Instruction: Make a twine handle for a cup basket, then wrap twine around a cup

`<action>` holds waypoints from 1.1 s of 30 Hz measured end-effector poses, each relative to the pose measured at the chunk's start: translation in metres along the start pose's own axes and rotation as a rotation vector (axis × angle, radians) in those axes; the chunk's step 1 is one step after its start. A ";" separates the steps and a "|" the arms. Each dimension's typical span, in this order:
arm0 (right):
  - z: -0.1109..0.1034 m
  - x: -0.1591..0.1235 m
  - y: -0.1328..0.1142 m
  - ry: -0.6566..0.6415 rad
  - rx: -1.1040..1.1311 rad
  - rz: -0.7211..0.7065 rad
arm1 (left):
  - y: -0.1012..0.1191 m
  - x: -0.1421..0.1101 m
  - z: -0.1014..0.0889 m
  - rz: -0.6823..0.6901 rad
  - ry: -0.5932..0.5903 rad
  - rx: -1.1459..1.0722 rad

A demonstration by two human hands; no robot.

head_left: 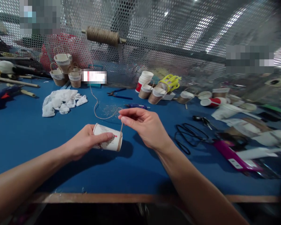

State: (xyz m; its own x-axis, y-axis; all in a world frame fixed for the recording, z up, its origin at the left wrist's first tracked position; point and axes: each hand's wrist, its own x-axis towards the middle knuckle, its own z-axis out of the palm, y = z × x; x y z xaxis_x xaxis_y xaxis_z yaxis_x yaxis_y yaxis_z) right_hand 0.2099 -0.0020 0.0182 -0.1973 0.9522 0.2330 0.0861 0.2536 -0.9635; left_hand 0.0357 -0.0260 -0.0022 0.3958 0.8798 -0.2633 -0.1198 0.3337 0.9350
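Note:
My left hand (85, 140) grips a white paper cup (105, 144) lying on its side in the air above the table, thumb along its printed wall. A turn of brown twine (119, 142) lies around the cup's right end. Between thumb and fingertips, my right hand (142, 125) pinches that twine just above the cup. From my fingers the strand trails left over the table in a loose curve, then up towards a twine spool (102, 36) mounted on the perforated metal panel.
Twine-covered cups with handles (63, 67) stand at the back left, behind crumpled white cloth (61, 101). Pliers (119, 93) and a blue pen-like tool (137, 107) lie ahead. More cups (156, 94) are at the back right. A black cable (189, 134) and purple box (234, 154) lie right.

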 end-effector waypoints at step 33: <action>0.001 -0.007 0.008 -0.057 -0.066 0.095 | 0.000 -0.007 0.000 0.180 -0.011 0.091</action>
State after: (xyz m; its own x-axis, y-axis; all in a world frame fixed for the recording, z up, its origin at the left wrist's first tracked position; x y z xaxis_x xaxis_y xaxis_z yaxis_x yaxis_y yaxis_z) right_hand 0.2113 -0.0067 0.0086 -0.2404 0.9618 0.1312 0.1710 0.1751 -0.9696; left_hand 0.0326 -0.0322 -0.0006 0.3851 0.9187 -0.0880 -0.1068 0.1390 0.9845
